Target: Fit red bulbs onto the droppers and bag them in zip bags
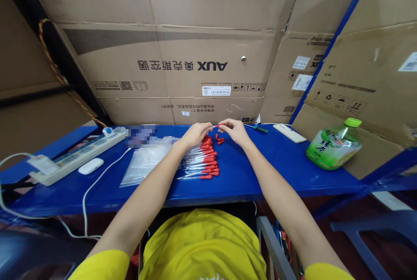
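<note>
Both my hands meet over the far middle of the blue table [280,171]. My left hand [195,134] pinches one end of a thin clear dropper with a red bulb [215,126], and my right hand [233,130] pinches its red end. Just below the hands lies a row of several clear droppers with red bulbs [203,162], side by side. A few loose red bulbs [220,139] sit near my right hand.
Clear plastic bags [145,162] lie left of the droppers. A white power strip [78,154] and a white earbud case [91,165] are at far left. A green tea bottle [334,147] lies at right, a white remote [289,132] and green screwdriver [260,129] behind. Cardboard boxes [182,67] wall the back.
</note>
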Tool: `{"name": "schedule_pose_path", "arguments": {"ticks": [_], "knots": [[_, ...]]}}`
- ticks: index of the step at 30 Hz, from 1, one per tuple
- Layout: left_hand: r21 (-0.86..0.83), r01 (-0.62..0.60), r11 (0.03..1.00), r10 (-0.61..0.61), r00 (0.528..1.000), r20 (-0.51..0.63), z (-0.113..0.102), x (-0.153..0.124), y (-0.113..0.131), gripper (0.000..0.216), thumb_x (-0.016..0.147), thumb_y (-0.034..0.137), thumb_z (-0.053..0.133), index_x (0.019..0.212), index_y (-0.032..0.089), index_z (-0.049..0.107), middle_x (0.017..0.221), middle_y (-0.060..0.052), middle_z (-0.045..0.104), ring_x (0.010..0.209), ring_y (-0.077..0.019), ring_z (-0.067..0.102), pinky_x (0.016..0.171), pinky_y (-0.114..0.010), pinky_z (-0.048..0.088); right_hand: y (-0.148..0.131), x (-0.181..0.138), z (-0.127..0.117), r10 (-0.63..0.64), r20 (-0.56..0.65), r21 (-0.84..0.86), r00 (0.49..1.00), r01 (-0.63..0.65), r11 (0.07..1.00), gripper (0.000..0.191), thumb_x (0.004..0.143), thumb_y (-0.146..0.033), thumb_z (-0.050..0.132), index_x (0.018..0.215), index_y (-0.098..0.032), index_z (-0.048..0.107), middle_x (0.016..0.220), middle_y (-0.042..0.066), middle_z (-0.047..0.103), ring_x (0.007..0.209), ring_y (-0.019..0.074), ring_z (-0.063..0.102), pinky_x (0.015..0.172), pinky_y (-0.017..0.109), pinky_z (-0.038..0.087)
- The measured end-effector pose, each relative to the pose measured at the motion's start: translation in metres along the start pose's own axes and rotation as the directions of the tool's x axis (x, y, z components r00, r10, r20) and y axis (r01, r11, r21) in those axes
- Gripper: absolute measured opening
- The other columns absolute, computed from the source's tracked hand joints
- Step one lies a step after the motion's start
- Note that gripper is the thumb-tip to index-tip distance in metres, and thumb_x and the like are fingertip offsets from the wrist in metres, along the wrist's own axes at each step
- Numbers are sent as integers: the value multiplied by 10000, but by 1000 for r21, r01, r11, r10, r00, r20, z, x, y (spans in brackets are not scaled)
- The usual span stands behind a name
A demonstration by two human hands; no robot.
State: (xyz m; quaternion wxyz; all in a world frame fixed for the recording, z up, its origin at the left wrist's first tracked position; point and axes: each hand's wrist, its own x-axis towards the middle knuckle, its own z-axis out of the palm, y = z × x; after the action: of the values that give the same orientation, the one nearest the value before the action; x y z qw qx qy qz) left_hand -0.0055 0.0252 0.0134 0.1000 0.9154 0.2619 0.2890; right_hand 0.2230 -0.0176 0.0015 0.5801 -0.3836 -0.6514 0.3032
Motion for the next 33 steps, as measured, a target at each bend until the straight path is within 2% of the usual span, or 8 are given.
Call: {"name": "schedule_pose_path", "arguments": {"ticks": [8,15,26,33], "knots": [[0,-20,1000,20,1000,-8,0,-1,4,358,1106,390,372,1075,206,677,959,-68,753,858,-208,677,821,-299,474,-3,-2,3,17,5,8,1000,-17,1000,428,729,-602,872,891,-212,804,805,70,814,769,285,793,790,441,663],[-29,-30,999,30,999,-14,-1,0,8,356,1106,387,389,1024,197,680,881,-59,725,794,-195,648,782,-287,454,1,-1,6,14,-50,81,999,-9,997,481,728,-661,872,881,-216,774,805,72,804,762,299,802,807,482,682],[-62,-64,996,63,998,-19,0,1,9,340,1113,364,411,1013,164,667,826,-37,695,717,-154,579,721,-259,401,0,-1,6,59,-16,138,998,-56,989,538,651,-668,918,902,-207,798,845,65,824,815,297,820,869,464,694],[-53,-73,996,73,997,-6,0,0,7,353,1114,373,405,1026,165,676,821,-39,694,709,-158,582,716,-260,396,-3,-2,4,74,10,111,997,-74,991,526,653,-640,925,909,-197,805,849,76,827,835,304,822,880,472,691]]}}
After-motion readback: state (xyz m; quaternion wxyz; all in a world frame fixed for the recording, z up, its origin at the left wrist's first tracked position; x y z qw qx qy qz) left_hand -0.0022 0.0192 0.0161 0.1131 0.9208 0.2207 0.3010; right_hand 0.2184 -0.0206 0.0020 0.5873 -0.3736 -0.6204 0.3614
